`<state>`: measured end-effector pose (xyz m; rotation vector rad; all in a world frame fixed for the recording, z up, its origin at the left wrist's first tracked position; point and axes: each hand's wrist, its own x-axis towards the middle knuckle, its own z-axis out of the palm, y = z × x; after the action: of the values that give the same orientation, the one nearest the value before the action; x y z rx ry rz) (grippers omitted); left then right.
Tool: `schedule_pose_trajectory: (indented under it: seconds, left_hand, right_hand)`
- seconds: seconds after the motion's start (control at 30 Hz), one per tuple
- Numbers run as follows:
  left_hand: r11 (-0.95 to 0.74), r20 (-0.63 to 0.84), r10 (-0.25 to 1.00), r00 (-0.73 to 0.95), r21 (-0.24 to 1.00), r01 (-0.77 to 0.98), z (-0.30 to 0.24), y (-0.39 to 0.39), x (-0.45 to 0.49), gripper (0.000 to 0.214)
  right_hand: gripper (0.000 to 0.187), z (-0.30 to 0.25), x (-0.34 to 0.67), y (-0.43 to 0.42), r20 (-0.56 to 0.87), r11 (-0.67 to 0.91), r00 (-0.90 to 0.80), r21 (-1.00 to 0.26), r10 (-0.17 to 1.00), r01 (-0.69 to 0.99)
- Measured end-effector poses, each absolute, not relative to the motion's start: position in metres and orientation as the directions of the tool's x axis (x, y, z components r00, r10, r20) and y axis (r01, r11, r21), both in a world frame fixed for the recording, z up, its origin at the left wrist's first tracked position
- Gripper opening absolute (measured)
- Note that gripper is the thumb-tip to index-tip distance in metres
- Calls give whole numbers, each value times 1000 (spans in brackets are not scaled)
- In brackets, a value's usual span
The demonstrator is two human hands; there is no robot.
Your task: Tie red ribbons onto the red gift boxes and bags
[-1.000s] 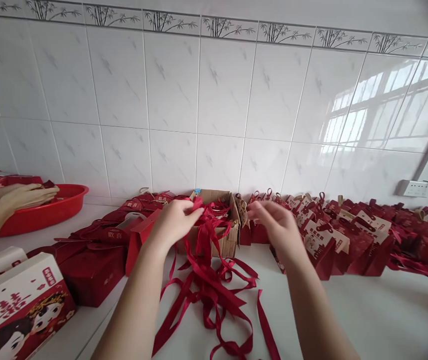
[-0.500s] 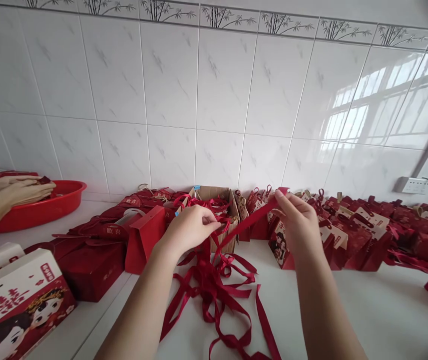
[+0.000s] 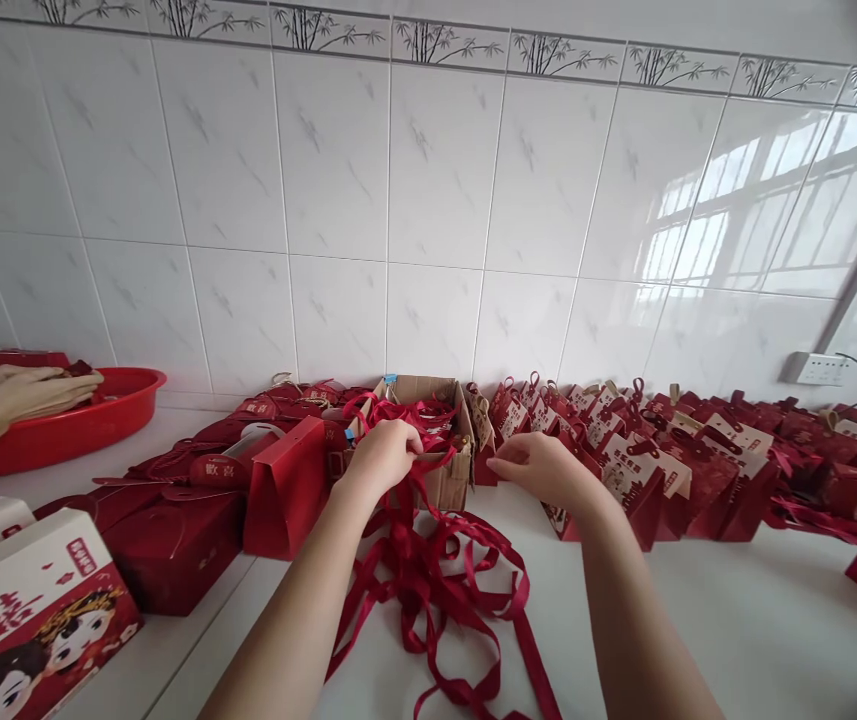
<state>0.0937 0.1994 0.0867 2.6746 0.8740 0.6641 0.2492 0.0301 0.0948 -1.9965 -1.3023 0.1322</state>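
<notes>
My left hand (image 3: 387, 455) is closed on a red ribbon (image 3: 439, 462) just in front of an open cardboard box (image 3: 452, 490). From there the ribbon hangs down into a loose, tangled heap of red ribbon (image 3: 465, 600) on the white tabletop. To the right, my right hand (image 3: 548, 470) hovers with its fingers stretched towards the left hand; no ribbon shows between them. More red ribbon (image 3: 428, 412) fills the box. Beside my left forearm stands a plain red gift box (image 3: 289, 490).
Rows of red and cream gift boxes (image 3: 630, 470) line the right side. Left are dark red boxes (image 3: 180, 535) and a printed carton (image 3: 75, 610). Another person's hands (image 3: 38, 390) are over a red basin (image 3: 124, 410). A power socket (image 3: 818, 368) is on the tiled wall.
My right hand has let go of the ribbon it was pulling taut and moved left and lower. The ribbon has dropped slack onto the heap. My left hand still grips ribbon.
</notes>
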Motion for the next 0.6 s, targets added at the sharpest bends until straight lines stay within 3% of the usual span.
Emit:
schedule_pose_trajectory:
  seconds: [0.23,0.47,0.6]
  left_hand:
    - [-805,294,581,759,344,483,87,205,87,16]
    - [-826,266,538,800,355,438,86,206,81,25]
    - [-836,296,517,803,375,400,90,199,80,33]
  right_hand:
    - [45,56,250,87,494,-151,578,-662,649,734]
    - [22,29,255,109,598,-10,533,-659,599,752]
    - [21,41,252,100,651,74,499,-647,571,759]
